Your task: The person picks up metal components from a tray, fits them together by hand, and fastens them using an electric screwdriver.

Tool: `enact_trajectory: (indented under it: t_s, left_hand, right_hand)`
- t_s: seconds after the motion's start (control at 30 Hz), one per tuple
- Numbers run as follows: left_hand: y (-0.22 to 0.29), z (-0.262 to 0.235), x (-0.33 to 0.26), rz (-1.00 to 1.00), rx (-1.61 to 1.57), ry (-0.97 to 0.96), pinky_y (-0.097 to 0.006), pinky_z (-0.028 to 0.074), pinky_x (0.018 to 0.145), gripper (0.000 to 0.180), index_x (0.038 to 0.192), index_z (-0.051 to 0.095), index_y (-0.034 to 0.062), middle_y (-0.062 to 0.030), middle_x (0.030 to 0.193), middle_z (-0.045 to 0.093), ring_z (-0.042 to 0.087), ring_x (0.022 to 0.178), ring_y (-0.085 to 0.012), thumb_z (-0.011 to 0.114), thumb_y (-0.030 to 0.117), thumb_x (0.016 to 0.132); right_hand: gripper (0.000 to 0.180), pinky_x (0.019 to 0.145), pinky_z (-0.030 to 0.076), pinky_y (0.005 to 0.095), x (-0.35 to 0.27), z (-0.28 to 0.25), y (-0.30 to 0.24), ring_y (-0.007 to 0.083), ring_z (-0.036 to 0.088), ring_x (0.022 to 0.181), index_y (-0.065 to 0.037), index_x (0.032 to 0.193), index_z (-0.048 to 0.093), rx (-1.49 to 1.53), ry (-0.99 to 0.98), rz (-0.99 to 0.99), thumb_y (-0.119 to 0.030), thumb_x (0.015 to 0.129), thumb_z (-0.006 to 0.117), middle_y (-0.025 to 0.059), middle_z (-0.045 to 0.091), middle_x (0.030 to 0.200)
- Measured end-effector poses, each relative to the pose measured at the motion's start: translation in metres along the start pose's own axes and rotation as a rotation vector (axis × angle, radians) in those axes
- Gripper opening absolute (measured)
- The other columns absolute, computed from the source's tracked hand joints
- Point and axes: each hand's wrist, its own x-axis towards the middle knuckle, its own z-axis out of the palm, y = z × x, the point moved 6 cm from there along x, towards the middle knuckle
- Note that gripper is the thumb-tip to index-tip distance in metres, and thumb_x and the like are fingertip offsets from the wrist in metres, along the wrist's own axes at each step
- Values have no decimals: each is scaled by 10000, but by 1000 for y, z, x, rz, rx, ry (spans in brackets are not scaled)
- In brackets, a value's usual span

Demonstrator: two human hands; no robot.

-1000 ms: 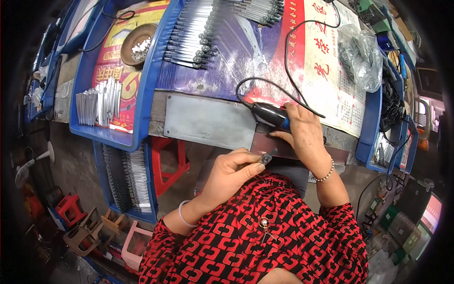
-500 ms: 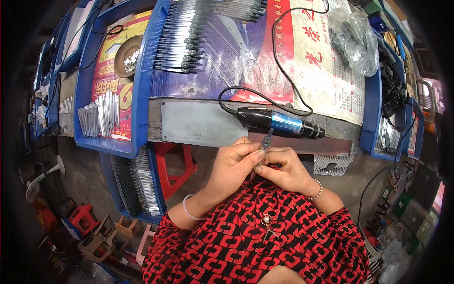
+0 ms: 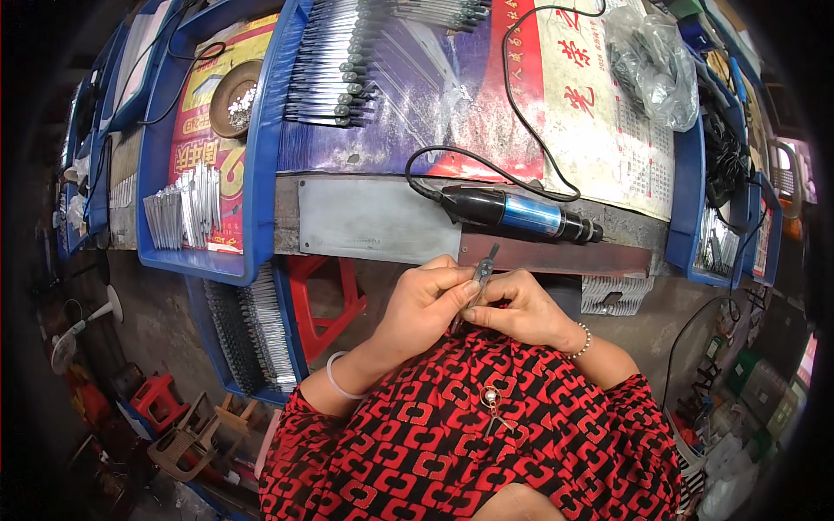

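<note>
In front of my chest, my left hand [image 3: 432, 300] pinches a slim dark-grey metal piece [image 3: 485, 267] between thumb and fingers. The piece has a rounded bulge with a small hole and a narrow tip pointing up and away from me. My right hand [image 3: 519, 306] closes on its lower part, thumb along the side. Its lower end is mostly hidden by the fingers. Just beyond the hands, a black and blue corded power tool [image 3: 521, 214] lies on the bench edge.
On the bench stand rows of long silver metal pieces [image 3: 334, 69]. A blue tray [image 3: 261, 174] at left holds thin silver strips [image 3: 184, 208] and a brown bowl [image 3: 224, 104]. At right are a clear plastic bag [image 3: 656, 69] and blue bins [image 3: 686, 208]. A red stool [image 3: 326, 304] stands below.
The grey piece has turned slightly between my fingers, showing a different side. Both hands stay in about the same place, and the view has shifted a little.
</note>
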Motion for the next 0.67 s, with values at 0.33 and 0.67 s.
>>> enact_trajectory:
  t_s: [0.33, 0.67]
  left_hand:
    - [1, -6, 0, 7, 91, -67, -243, 370, 551, 175, 981, 631, -30, -25, 679, 457, 431, 611, -91, 546, 66, 862]
    - [-21, -5, 9, -162, -860, -308, -243, 457, 763, 322, 1086, 589, 17, -61, 934, 592, 557, 779, -135, 657, 184, 819]
  right_hand:
    - [181, 515, 376, 251, 3, 1, -1, 38, 423, 587, 45, 708, 605, -47, -70, -24, -103, 807, 637, 6, 528, 580]
    - [157, 602, 445, 247, 11, -5, -30, 86, 543, 654, -16, 815, 677, -38, -185, -78, -153, 860, 615, 51, 614, 688]
